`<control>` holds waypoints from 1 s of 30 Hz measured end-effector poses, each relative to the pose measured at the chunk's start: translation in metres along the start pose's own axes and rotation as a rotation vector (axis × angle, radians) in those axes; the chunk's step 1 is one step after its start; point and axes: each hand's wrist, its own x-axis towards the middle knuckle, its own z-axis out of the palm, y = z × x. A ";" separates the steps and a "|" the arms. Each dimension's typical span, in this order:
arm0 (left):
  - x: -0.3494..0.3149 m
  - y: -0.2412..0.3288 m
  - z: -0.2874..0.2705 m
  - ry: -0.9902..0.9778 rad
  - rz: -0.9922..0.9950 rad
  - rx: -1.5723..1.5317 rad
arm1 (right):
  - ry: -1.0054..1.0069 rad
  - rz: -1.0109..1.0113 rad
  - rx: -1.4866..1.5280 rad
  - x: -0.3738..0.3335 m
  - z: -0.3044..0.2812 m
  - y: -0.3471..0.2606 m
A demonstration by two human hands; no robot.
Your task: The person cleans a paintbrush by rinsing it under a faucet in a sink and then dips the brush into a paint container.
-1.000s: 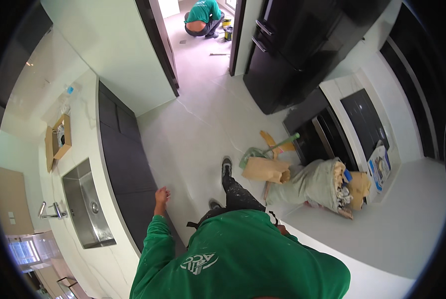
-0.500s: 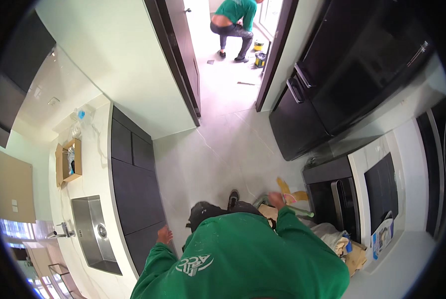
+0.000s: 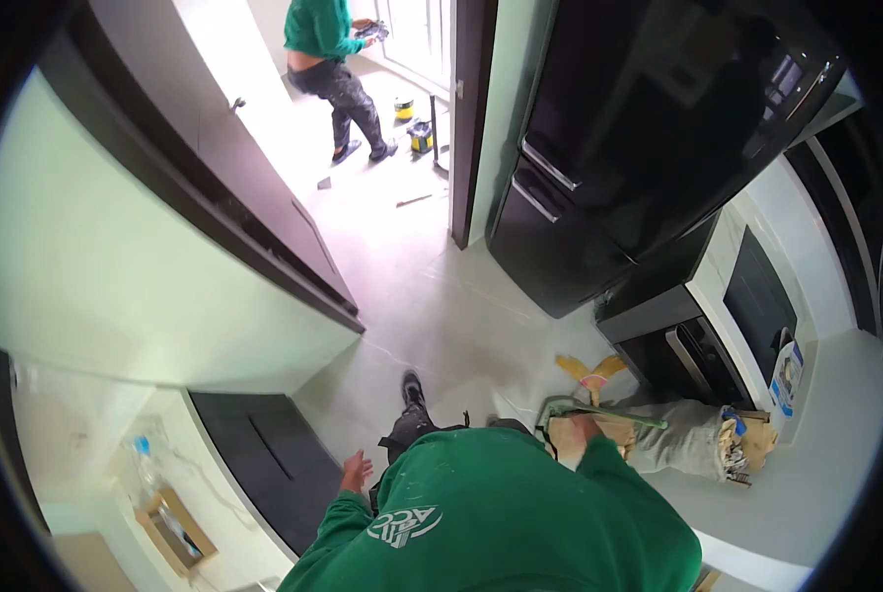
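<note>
My left hand (image 3: 357, 472) hangs low beside the dark cabinet front (image 3: 269, 459) with its fingers apart and nothing in it. On the other side my right hand (image 3: 584, 428) is over brown cardboard (image 3: 614, 434) and a green-edged dustpan (image 3: 560, 406); its fingers are smeared and partly hidden, and I cannot tell whether it touches them. A broom head (image 3: 591, 375) with yellow bristles lies on the floor just beyond. Next to it rests a greyish sack (image 3: 680, 441) with cardboard and scraps at its mouth. One dark shoe (image 3: 413, 388) is forward on the tiles.
Ahead is a doorway with a brown door (image 3: 234, 128) standing open. Beyond it a person in a green top (image 3: 315, 30) holds a dark item near yellow-and-black buckets (image 3: 421, 136). A black fridge (image 3: 649, 128) stands right. An open cardboard box (image 3: 175, 530) sits on the left counter.
My view has turned and moved toward the doorway; the sink has left the picture. The person beyond has straightened up from a deep bend and now holds something. My forward foot has stepped ahead.
</note>
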 end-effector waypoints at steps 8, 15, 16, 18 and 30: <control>0.082 0.274 -0.025 -0.119 0.295 0.300 | 0.551 0.799 -0.523 -0.306 0.012 0.140; 0.127 0.354 0.000 -0.112 0.388 0.216 | 0.417 0.690 -0.368 -0.270 0.077 0.039; 0.130 0.345 0.003 -0.121 0.371 0.195 | 0.399 0.635 -0.303 -0.240 0.091 0.022; 0.128 0.320 0.013 -0.173 0.276 0.281 | 0.343 0.506 -0.140 -0.185 0.119 -0.018; 0.074 0.201 -0.025 -0.135 -0.032 0.234 | 0.043 -0.107 0.371 -0.063 0.145 -0.121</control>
